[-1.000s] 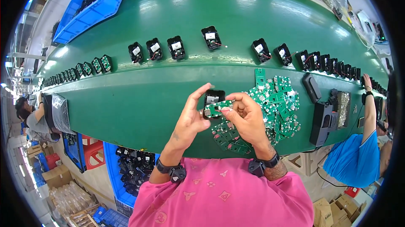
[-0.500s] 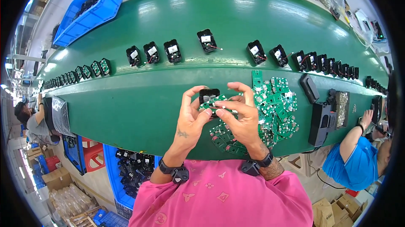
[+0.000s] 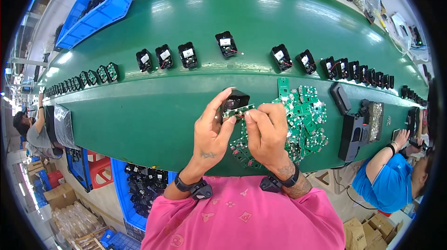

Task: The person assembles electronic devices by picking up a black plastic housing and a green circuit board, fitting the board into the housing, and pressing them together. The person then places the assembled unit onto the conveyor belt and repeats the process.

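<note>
A black plastic housing [image 3: 238,97] is tilted up above the bench, gripped by my left hand [image 3: 208,134] between thumb and fingers. At its near side sits a green circuit board [image 3: 237,111], with my left thumb against it. My right hand [image 3: 267,131] is closed in a pinch at the board's right end, where a bit of red wire shows. The tip of what it pinches is hidden by the fingers. Just right of and partly below this hand lies a heap of green circuit boards [image 3: 305,120].
Black housings with white blocks inside [image 3: 187,55] stand in a row across the green bench [image 3: 139,124]. Farther left are housings with boards [image 3: 112,72]. Right are a dark grey device [image 3: 355,136] and a tray of small metal parts [image 3: 375,122]. A co-worker in blue [image 3: 386,180] sits right.
My right hand's spread fingers have drawn together into a pinch at the board's right end. The housing has tilted and shifted slightly right in my left hand.
</note>
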A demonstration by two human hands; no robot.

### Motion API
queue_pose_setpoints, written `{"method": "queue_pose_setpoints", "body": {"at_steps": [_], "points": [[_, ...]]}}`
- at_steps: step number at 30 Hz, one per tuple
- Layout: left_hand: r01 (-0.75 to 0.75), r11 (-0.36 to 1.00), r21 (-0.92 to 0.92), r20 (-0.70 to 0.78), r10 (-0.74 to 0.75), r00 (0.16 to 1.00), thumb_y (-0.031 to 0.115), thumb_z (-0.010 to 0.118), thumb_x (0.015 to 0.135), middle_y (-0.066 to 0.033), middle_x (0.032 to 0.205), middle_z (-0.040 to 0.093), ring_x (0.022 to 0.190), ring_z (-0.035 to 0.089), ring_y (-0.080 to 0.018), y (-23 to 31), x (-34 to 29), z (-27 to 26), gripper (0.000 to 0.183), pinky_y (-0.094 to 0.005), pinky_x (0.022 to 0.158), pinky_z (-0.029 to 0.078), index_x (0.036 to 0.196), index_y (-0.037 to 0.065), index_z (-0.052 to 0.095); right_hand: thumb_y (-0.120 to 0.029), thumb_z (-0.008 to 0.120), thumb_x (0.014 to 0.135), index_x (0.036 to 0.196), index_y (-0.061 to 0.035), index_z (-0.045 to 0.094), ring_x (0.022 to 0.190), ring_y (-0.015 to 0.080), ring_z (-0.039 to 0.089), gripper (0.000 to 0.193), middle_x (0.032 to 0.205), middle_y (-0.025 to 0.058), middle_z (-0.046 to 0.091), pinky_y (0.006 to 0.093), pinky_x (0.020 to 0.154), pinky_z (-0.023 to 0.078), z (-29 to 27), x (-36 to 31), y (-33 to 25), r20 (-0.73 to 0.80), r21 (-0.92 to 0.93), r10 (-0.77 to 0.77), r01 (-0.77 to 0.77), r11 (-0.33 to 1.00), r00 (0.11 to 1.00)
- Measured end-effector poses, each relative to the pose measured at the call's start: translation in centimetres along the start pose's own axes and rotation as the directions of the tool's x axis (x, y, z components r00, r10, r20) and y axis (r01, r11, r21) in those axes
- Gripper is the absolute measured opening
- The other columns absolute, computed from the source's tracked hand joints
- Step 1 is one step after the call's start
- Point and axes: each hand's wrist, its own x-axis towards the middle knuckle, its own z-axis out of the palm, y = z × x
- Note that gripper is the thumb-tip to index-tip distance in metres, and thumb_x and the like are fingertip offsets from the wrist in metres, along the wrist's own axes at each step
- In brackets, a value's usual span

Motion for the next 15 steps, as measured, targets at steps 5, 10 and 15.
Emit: {"method": "queue_pose_setpoints", "body": {"at_steps": [5,10,15], "points": [[-0.146,0.914,0.378,-0.025,0.168,0.985,-0.012,0.057,0.088,-0.0207,0.142,0.052,0.116,0.062,-0.0237,0.6,-0.2,-0.7,0.057,-0.0297,0.089,0.054,0.143,0.002,0.049,0.001,0.067,0.083,0.08,0.0009,0.062,0.057,0.0239,0.051,0.005,0.072,0.01,0.056,0.0359,0.051,0.039,-0.6,1.2,-0.2,0.149,0.236,0.012,-0.047,0.971,0.989],[-0.225,0.833,0.505,0.069,0.221,0.973,-0.012,0.058,0.087,-0.0241,0.139,0.053,0.116,0.063,-0.0305,1.8,-0.3,-1.0,0.057,-0.0325,0.091,0.053,0.142,0.003,0.052,-0.004,0.067,0.083,0.08,-0.0025,0.061,0.06,0.029,0.058,0.007,0.071,0.0094,0.058,0.0394,0.058,0.045,-1.6,1.5,-0.1,0.315,0.232,0.048,-0.126,0.964,0.948],[-0.285,0.758,0.586,0.147,0.246,0.958,-0.012,0.059,0.086,-0.0255,0.138,0.054,0.113,0.064,-0.0357,2.2,-0.2,-1.0,0.058,-0.0349,0.091,0.052,0.141,0.003,0.052,-0.006,0.067,0.084,0.078,-0.0039,0.061,0.057,0.0284,0.057,0.008,0.067,0.0088,0.059,0.0381,0.057,0.041,-2.2,1.8,0.2,0.39,0.247,0.044,-0.15,0.957,0.92]]}}
